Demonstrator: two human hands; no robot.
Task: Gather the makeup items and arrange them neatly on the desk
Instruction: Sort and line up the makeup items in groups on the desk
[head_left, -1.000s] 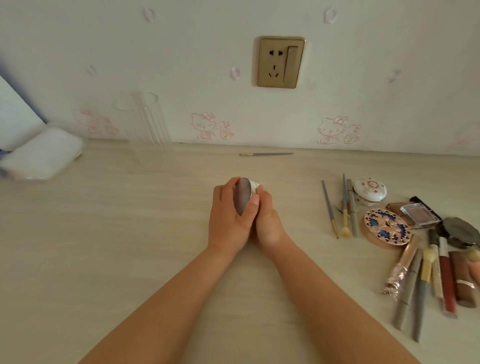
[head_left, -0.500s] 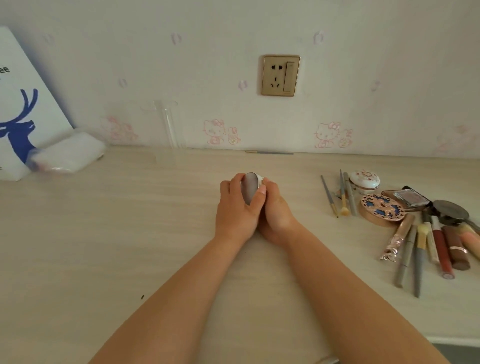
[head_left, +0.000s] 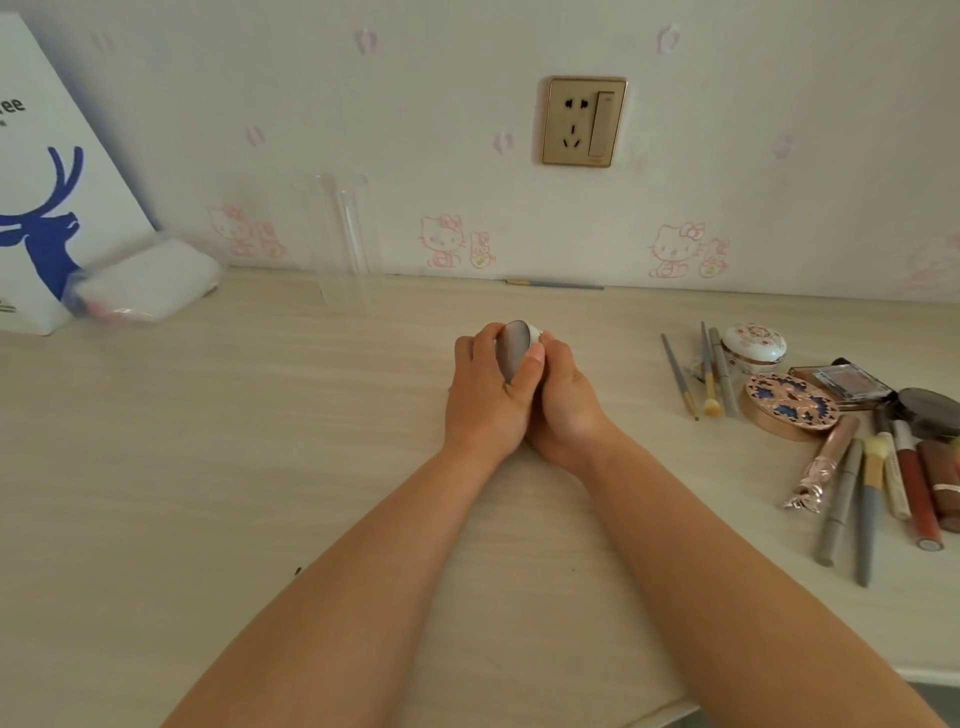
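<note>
Both hands meet at the middle of the wooden desk (head_left: 260, 467) around a small round compact (head_left: 515, 345) with a grey mirrored face. My left hand (head_left: 488, 395) grips it from the left, thumb across its front. From the right, my right hand (head_left: 569, 400) holds its white shell. At the right lie the other makeup items: thin brushes (head_left: 709, 371), a floral white compact (head_left: 754, 343), an ornate blue-and-gold compact (head_left: 790, 402), an eyeshadow palette (head_left: 844, 382), a dark round compact (head_left: 930, 410), and several lip tubes and pencils (head_left: 883, 493).
A clear plastic holder (head_left: 340, 234) stands at the wall, with a thin pencil (head_left: 556, 284) lying along the desk's back edge. A white box with a blue deer (head_left: 52, 197) and a wrapped white packet (head_left: 145, 283) sit far left. The desk's front edge runs at lower right.
The camera has tilted and shifted, bringing the deer box into view at left. Both hands stay together on the small compact at the same spot.
</note>
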